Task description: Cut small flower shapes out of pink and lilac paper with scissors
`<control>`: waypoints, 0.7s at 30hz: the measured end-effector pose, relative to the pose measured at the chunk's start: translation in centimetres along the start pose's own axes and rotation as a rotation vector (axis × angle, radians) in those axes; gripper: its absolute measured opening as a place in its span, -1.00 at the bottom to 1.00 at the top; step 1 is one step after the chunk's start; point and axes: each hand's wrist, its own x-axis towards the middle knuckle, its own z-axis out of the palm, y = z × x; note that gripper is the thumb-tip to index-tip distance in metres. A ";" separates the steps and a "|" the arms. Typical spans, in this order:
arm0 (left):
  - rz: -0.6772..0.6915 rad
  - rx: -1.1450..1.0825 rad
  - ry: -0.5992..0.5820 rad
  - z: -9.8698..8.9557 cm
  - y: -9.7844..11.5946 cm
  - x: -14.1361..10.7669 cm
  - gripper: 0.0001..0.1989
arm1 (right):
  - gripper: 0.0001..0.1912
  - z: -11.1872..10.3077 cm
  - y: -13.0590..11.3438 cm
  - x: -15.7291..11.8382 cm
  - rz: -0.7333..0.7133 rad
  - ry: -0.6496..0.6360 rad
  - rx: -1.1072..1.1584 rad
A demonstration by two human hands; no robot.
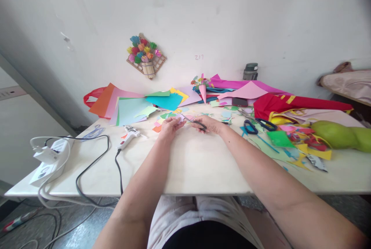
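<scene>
Over the middle of the table, my right hand [205, 123] is closed round the dark handles of a small pair of scissors [189, 119]. Its blades point up and left, toward my left hand [171, 124]. Between the fingertips of that hand is a small piece of lilac paper [181, 118], with the blades right beside it. Whether they are cutting into it is too small to tell. Small paper scraps [165, 116] in green, orange and other colours lie just behind both hands.
Left of my arms lie a glue gun [129, 137], its cord and a white power strip [52, 160]. Coloured paper sheets [130, 110] line the back. Larger scissors [257, 124], a red cloth [278, 104] and a green object [333, 135] lie right. A bottle [251, 72] stands by the wall.
</scene>
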 end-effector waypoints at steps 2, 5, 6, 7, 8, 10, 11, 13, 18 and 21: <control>-0.002 0.007 0.011 0.0 0.0 0.0 -0.70 | -0.67 -0.1 0.2 0.1 -0.001 0.006 0.019; -0.002 0.020 0.004 -0.1 0.0 0.0 -0.73 | -0.68 -0.3 0.7 0.3 -0.021 0.044 0.056; -0.004 0.028 -0.005 -0.1 0.0 0.0 -0.74 | -0.68 -0.4 1.0 0.4 -0.030 0.064 0.067; -0.008 0.037 -0.015 -0.1 0.0 0.0 -0.75 | -0.69 -0.5 1.2 0.6 -0.037 0.082 0.080; -0.015 0.050 -0.026 -0.1 0.0 -0.1 -0.76 | -0.69 -0.6 1.4 0.7 -0.043 0.095 0.096; -0.033 0.076 -0.047 -0.1 -0.1 -0.1 -0.80 | -0.66 -0.6 1.6 0.9 -0.054 0.115 0.135; -0.040 0.088 -0.060 -0.1 -0.1 -0.1 -0.82 | -0.64 -0.6 1.7 0.9 -0.061 0.130 0.159; -0.050 0.105 -0.088 -0.1 -0.1 -0.1 -0.86 | -0.60 -0.6 1.5 1.0 -0.085 0.172 0.222; -0.065 0.134 -0.141 -0.2 -0.3 0.0 -0.84 | -0.58 -0.1 0.7 0.9 -0.151 0.252 0.384; -0.051 0.148 -0.166 -0.3 -0.4 0.1 -0.81 | -0.61 0.2 0.6 1.0 -0.143 0.290 0.389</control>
